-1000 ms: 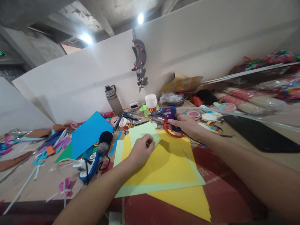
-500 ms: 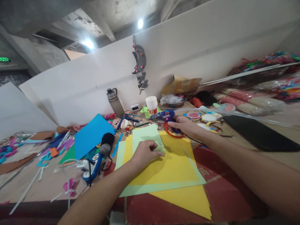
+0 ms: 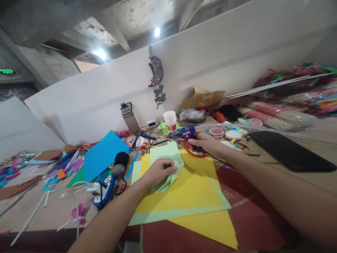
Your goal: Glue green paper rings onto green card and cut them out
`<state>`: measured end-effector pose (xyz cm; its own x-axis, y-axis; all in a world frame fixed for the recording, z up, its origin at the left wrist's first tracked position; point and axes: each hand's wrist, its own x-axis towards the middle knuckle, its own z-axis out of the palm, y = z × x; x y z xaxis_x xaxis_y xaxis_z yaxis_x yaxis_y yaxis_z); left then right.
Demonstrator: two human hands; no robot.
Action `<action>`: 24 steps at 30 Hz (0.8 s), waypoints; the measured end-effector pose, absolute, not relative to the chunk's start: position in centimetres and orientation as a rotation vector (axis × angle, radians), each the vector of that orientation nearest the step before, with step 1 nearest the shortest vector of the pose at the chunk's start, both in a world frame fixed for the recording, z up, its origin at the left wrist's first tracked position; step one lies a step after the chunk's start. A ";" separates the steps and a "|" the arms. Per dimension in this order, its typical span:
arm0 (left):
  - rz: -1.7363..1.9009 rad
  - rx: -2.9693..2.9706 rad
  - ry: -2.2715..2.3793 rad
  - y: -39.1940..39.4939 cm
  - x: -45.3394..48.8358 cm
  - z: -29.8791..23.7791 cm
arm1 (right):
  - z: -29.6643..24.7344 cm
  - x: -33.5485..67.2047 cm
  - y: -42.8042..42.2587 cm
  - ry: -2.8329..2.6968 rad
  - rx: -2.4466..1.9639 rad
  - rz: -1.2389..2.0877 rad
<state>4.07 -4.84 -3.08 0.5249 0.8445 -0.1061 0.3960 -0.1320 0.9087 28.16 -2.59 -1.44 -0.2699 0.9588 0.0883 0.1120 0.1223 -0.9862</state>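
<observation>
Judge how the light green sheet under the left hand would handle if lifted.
Probably floppy: the light green sheet curls and folds under the left hand. Likely very light, being a single thin layer. It may slide easily over the yellow sheet beneath.

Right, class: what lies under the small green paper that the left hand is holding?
A yellow sheet lies under the small green paper, itself on a larger green sheet. The left hand and the paper hide whatever is directly beneath them.

Dimmish indoor scene, two glaring ceiling lamps (image 3: 101, 53), soft shadows, strong wide-angle bending at edges.
</observation>
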 end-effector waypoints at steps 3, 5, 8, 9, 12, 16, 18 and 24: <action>0.588 1.723 1.076 -4.9 4.2 -3.2 | -1.4 28.1 -2.6 -1.535 -1.083 1.252; 0.611 1.712 1.097 -4.9 4.3 -3.3 | -1.5 28.1 -2.4 -1.523 -1.082 1.253; 0.614 1.695 1.126 -4.9 4.4 -3.5 | -1.7 28.1 -2.1 -1.516 -1.064 1.272; 0.610 1.691 1.132 -4.9 4.3 -3.5 | -1.8 28.1 -2.1 -1.517 -1.058 1.283; 0.590 1.716 1.110 -5.0 4.2 -3.4 | -2.0 28.0 -1.9 -1.512 -1.057 1.291; 0.630 1.923 1.066 -5.5 4.2 -3.0 | -1.9 27.8 -2.0 -1.509 -1.066 1.258; 0.651 2.138 1.118 -5.9 4.2 -2.9 | -1.8 27.7 -2.3 -1.498 -1.063 1.244; 0.627 2.674 1.329 -7.1 4.2 -3.6 | -2.3 26.2 -3.7 -1.338 -0.962 1.305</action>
<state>4.22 -7.06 -3.59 0.5371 0.7805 0.3201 0.7432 -0.6173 0.2580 26.23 -3.67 -2.28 -0.1909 0.9742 0.1204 -0.0962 0.1035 -0.9900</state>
